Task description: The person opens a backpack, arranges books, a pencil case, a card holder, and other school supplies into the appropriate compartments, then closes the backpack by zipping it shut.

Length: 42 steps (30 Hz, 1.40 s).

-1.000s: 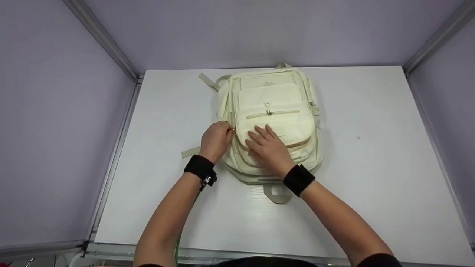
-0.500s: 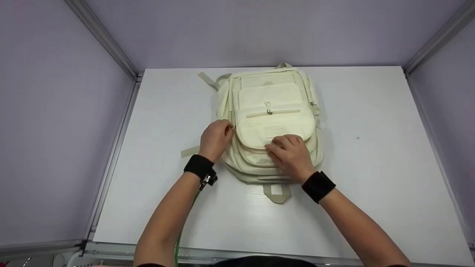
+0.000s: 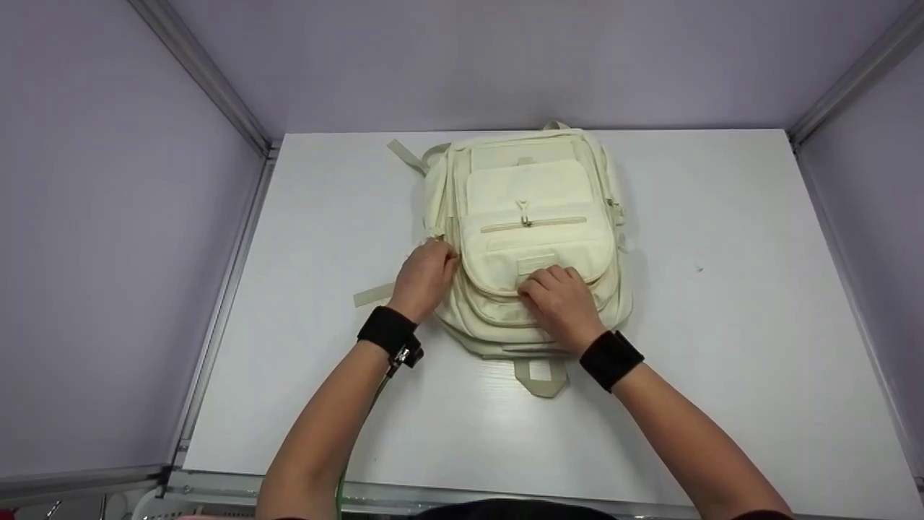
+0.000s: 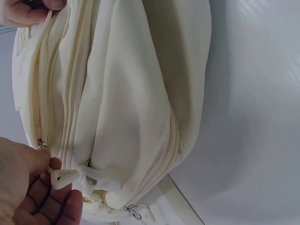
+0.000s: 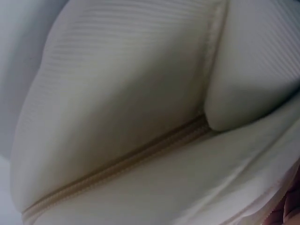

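Observation:
A cream backpack (image 3: 530, 188) lies on the white table, its front pocket facing up. My left hand (image 3: 427, 278) is at the left side of that front pocket. In the left wrist view, my left thumb and fingers pinch a zipper slider (image 4: 42, 145), its cream pull tab (image 4: 63, 178) beside the fingers. With curled fingers my right hand (image 3: 563, 300) grips the front pocket's lower edge, just below a stitched label (image 3: 537, 263). Only a bit of the right fingers (image 5: 288, 206) shows in the right wrist view, beside a long zipper (image 5: 112, 168).
Straps (image 3: 374, 295) stick out at the left of the backpack, and a grey loop (image 3: 541, 379) extends from its near end. A second zipper pull (image 4: 133, 213) hangs on the bag's side. Purple-grey panels (image 3: 433, 65) enclose the table (image 3: 722, 347).
My right hand has moved from lying spread on the front pocket, right and down to its lower edge, where the fingers now curl. The left hand has stayed nearly in place.

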{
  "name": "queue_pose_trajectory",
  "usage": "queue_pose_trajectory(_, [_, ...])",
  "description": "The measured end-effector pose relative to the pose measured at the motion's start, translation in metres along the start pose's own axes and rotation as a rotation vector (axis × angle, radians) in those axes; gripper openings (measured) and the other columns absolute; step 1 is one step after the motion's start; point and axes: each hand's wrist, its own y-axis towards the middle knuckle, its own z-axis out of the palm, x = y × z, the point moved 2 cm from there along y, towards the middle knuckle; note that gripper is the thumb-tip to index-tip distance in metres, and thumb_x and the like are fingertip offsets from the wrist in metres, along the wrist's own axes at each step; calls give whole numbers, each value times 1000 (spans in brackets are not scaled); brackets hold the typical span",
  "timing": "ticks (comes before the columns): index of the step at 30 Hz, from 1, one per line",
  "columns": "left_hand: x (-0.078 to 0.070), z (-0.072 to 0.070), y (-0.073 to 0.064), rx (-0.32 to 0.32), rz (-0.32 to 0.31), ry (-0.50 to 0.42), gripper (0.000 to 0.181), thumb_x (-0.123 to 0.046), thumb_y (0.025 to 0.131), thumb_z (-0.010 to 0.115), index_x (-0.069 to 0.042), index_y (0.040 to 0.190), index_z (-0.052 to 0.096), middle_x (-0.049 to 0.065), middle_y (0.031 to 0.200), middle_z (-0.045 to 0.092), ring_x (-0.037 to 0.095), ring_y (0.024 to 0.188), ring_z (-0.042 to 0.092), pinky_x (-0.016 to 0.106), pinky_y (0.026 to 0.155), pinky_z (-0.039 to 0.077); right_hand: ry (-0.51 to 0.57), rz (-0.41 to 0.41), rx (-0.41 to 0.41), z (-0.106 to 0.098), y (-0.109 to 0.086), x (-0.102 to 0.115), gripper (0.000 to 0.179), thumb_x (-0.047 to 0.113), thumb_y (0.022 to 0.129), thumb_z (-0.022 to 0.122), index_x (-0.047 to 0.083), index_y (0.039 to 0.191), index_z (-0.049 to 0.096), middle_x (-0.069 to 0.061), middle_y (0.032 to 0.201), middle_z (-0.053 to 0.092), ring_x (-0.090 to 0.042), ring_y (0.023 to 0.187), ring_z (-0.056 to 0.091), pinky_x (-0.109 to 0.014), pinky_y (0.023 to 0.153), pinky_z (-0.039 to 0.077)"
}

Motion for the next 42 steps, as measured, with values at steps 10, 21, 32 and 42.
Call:
queue_pose_trajectory(10, [-19,8,-27,9,122,84,12,-16,105,59,-9,98,65,5,92,64,23,87,61,37,78,50,-5,24,17,0,0,-1,3,12,94,75,11,95,72,-5,96,67,-28,88,62,-44,74,47])
queue_pose_trajectory(21, [-33,18,-39,-38,247,139,10,-14,104,60,-8,99,65,6,90,63,24,83,61,38,73,51,-1,11,-12,-2,0,-3,7,10,92,76,12,97,73,-5,97,67,-29,88,61,-46,73,47])
queue_pose_trajectory(32, [-31,12,-37,-1,213,110,12,-16,106,57,-7,102,65,7,95,65,25,91,62,39,81,51,14,11,-154,-28,-21,-27,15,17,93,72,10,106,75,-9,104,66,-35,97,60,-53,85,43])
queue_pose_trajectory(42, [-28,10,-40,2,207,106,11,-15,106,56,-8,102,63,6,96,64,23,92,62,38,81,50,11,-70,-97,-40,-38,-51,10,16,97,66,9,102,71,-12,114,66,-36,109,60,-53,98,43])
